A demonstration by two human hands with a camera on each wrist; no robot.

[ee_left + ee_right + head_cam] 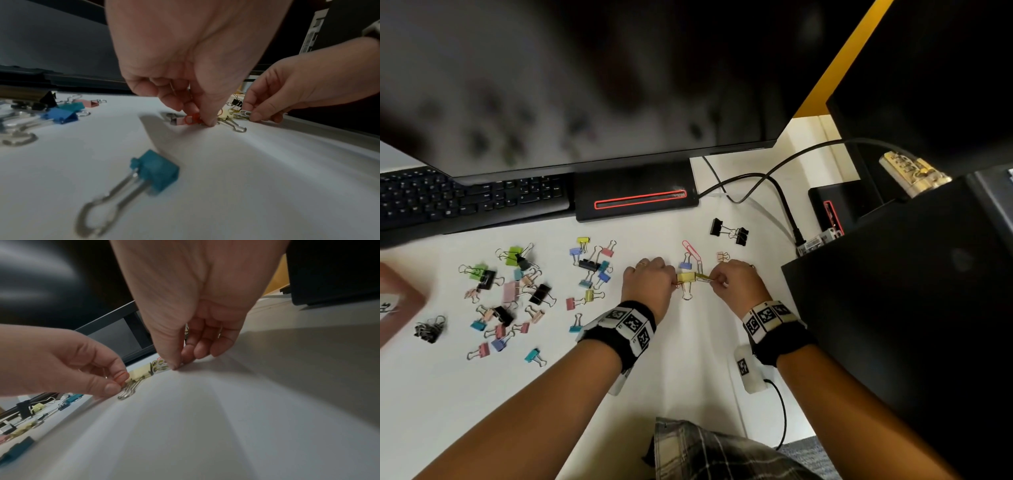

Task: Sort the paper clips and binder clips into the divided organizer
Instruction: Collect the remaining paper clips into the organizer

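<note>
A yellow binder clip (686, 277) (223, 116) (139, 372) lies on the white desk between my hands, one wire handle (236, 127) pointing toward me. My left hand (674, 282) (205, 120) (117, 382) pinches its left end, where an orange wire loop (192, 119) shows at the fingertips. My right hand (714, 281) (257, 116) (176, 365) pinches white and yellow paper clips (703, 278) (243, 113) (161, 365) stuck in the clip's mouth. Just beyond lie a red paper clip (690, 250) and a blue binder clip (686, 263). I cannot make out a divided organizer.
Several coloured binder clips (517, 294) are scattered to the left, one teal (158, 172). Two black binder clips (729, 232) lie behind my right hand. A keyboard (465, 198), monitor base (637, 195) and cables (774, 185) line the back. A black box (893, 308) bounds the right, a brown object (397, 298) the left.
</note>
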